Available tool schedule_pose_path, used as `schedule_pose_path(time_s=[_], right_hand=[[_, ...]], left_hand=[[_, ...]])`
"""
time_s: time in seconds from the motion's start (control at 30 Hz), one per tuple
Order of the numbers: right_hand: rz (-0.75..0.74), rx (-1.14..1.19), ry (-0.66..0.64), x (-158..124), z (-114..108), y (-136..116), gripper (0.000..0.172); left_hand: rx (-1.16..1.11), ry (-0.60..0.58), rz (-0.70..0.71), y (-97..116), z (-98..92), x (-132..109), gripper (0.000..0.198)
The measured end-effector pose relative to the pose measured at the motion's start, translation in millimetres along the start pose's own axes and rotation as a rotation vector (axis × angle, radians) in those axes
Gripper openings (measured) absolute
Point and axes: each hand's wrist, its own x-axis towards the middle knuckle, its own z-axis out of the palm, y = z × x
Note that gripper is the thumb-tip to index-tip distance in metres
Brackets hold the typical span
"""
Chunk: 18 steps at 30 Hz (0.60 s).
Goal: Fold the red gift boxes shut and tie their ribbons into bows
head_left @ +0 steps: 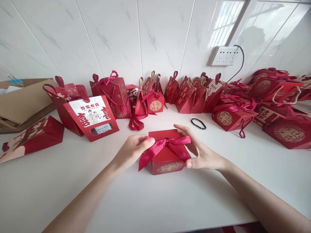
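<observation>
A red gift box [167, 155] stands upright on the table in front of me, with a gold round emblem on its near face. A crimson satin ribbon [175, 144] is tied in a bow across its top, one tail hanging at the front left. My left hand [136, 147] pinches the bow's left loop between thumb and fingers. Around the box's right side curves my right hand [198, 149], its thumb at the near right corner and its fingers along the far side. Part of the right fingers is hidden behind the box and ribbon.
Red gift boxes [111, 90] line the wall, with several more heaped [277, 87] at the right. A windowed box with a couple printed on it [91, 116] stands left, near brown cardboard [31, 103]. A black hair tie [198, 123] lies behind my right hand.
</observation>
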Motion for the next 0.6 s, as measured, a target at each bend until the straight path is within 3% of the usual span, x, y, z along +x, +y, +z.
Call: schedule_pose_path(time_s=[0.2, 0.4, 0.53, 0.6], right_hand=[[-0.002, -0.155, -0.036, 1.0, 0.5, -3.6, 0.102], [-0.018, -0.171, 0.041, 2.5, 3.1, -1.0, 0.096], [0.014, -0.131, 0.097, 4.6, 6.2, 1.5, 0.099], [0.03, -0.118, 0.116, 5.4, 6.8, 2.6, 0.101]], left_hand=[[-0.093, -0.139, -0.015, 3.3, -1.1, -0.8, 0.026], [-0.161, -0.211, -0.023, -0.6, -2.5, 1.1, 0.032], [-0.12, -0.176, -0.033, -1.4, -3.2, 2.2, 0.029], [-0.067, -0.134, -0.027, -1.4, -3.4, 1.9, 0.038]])
